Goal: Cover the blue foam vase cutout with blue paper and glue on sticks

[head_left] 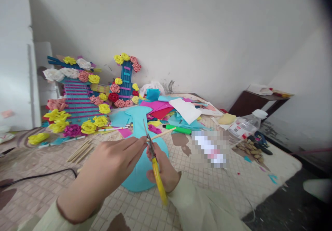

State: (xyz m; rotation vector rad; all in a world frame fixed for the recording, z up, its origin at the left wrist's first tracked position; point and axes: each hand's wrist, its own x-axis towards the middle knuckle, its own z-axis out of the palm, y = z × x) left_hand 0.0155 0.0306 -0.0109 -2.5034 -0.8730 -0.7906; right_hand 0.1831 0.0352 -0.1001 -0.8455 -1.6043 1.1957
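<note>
My left hand (111, 163) is closed, its fingertips pinching a thin wooden stick (166, 132) that points out to the right. Yellow-handled scissors (157, 179) are gripped in my right hand (166, 170), blades pointing up and away. The blades meet the stick close to my left fingertips; whether they have cut into it I cannot tell. Beneath both hands lies a light-blue cutout (140, 118) with a rounded lower body and a long neck, partly hidden by my hands. Several similar wooden sticks (81, 151) rest on the table left of my left hand.
Two flower-trimmed blue pieces (77, 96) (126, 80) lean at the back. Coloured paper sheets (185, 110) are heaped behind a green tube (180, 129). To the right are a plastic bottle (245, 125) and peanuts (250, 149). A black cable (38, 177) crosses the left side.
</note>
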